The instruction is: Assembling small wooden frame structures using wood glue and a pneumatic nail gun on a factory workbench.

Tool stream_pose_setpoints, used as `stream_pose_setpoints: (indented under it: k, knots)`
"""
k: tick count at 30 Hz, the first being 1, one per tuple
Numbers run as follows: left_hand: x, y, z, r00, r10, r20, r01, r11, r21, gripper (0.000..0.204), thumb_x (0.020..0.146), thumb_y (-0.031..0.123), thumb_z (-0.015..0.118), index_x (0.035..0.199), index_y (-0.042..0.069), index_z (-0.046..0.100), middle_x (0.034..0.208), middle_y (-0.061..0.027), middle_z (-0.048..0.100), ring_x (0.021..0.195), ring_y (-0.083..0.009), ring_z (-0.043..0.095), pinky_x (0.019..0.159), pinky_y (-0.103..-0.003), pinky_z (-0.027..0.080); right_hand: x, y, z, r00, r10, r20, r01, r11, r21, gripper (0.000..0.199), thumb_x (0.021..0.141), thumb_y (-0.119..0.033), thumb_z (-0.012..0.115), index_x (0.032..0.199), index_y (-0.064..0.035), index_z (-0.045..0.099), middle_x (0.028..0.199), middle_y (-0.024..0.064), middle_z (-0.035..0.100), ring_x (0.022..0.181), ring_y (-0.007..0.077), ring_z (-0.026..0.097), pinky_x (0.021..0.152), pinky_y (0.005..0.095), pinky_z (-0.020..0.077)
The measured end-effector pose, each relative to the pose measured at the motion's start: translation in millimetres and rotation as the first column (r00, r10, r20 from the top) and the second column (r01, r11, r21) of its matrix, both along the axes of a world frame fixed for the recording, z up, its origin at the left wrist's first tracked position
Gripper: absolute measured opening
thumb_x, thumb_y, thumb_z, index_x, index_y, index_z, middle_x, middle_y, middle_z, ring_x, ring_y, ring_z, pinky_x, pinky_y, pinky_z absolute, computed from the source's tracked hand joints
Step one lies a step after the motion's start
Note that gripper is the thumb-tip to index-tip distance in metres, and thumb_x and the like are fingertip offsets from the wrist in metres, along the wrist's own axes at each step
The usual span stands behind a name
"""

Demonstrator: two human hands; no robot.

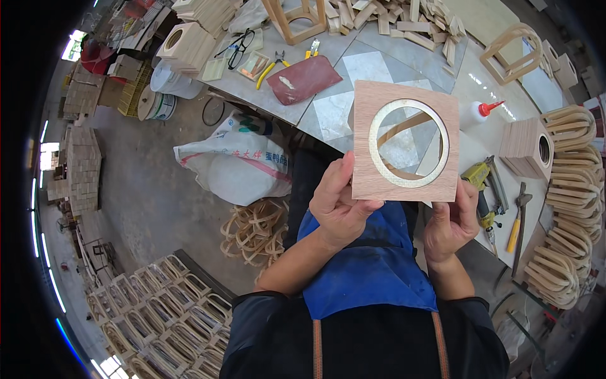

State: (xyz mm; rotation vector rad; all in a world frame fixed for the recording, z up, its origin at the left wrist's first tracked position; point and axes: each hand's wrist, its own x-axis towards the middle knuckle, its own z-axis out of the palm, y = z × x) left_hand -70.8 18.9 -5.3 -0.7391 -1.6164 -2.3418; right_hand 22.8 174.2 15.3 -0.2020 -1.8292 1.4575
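I hold a square plywood panel [372, 170] with a large round hole up in front of me, above my blue apron. A pale ring lines the hole's edge. My left hand [338, 202] grips the panel's lower left corner, thumb on its face. My right hand [449, 221] holds the lower right corner from beneath. Through the hole I see the tiled worktop and a curved wooden strip.
On the worktop [334, 110] lie a reddish sanding pad [303, 79], yellow-handled pliers [273, 64], glasses [238, 47], a glue bottle [476, 112], a yellow nail gun [483, 183] and a hammer [516, 221]. Bent wooden loops [571, 189] pile at right. A white sack [237, 161] and frames [170, 309] sit on the floor.
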Motion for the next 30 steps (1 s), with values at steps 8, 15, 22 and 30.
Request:
stream_pose_setpoints:
  k: [8, 15, 22, 30]
  knots:
    - [-1.2, 1.1, -2.8, 1.0, -0.026, -0.006, 0.026, 1.0, 0.013, 0.072, 0.082, 0.009, 0.087, 0.145, -0.005, 0.055, 0.116, -0.0116, 0.064, 0.088, -0.0148, 0.054, 0.079, -0.024, 0.046, -1.9, -2.3, -2.0, 0.999, -0.023, -0.039, 0.021, 0.999, -0.047, 0.045, 0.09, -0.002, 0.075, 0.133, 0.0041, 0.065, 0.122, 0.0154, 0.059, 0.103, 0.0226, 0.059, 0.095, 0.031, 0.0488]
    - [-1.0, 4.4, -0.5, 0.999, -0.029, -0.016, 0.03, 0.999, 0.036, 0.07, 0.081, 0.008, 0.088, 0.143, -0.006, 0.057, 0.118, -0.0118, 0.065, 0.091, -0.0168, 0.055, 0.082, -0.026, 0.047, -0.7, -2.5, -0.1, 0.996, -0.086, -0.033, 0.085, 0.996, -0.032, 0.042, 0.089, -0.004, 0.077, 0.13, 0.0037, 0.067, 0.12, 0.0156, 0.06, 0.101, 0.0223, 0.059, 0.091, 0.0308, 0.0497]
    - [8.3, -17.5, -19.5, 0.997, 0.081, -0.003, -0.081, 0.995, -0.063, 0.082, 0.087, 0.028, 0.086, 0.15, -0.006, 0.047, 0.129, -0.0161, 0.064, 0.105, -0.0232, 0.064, 0.093, -0.031, 0.052, -7.1, -12.2, 12.2, 0.996, -0.077, -0.044, 0.083, 0.986, 0.144, 0.041, 0.081, -0.005, 0.084, 0.119, 0.0027, 0.072, 0.111, 0.0133, 0.065, 0.093, 0.0209, 0.062, 0.082, 0.0292, 0.0516]
    - [-7.0, -26.7, -9.3, 0.988, -0.073, 0.139, 0.064, 0.995, 0.073, 0.085, 0.091, 0.04, 0.08, 0.157, 0.005, 0.041, 0.111, -0.0114, 0.069, 0.098, -0.0189, 0.065, 0.09, -0.033, 0.054, -13.8, -17.0, 13.3, 0.987, 0.002, -0.159, 0.016, 0.994, 0.112, 0.039, 0.078, -0.002, 0.086, 0.115, 0.0006, 0.076, 0.107, 0.0112, 0.068, 0.087, 0.0183, 0.063, 0.073, 0.026, 0.0536]
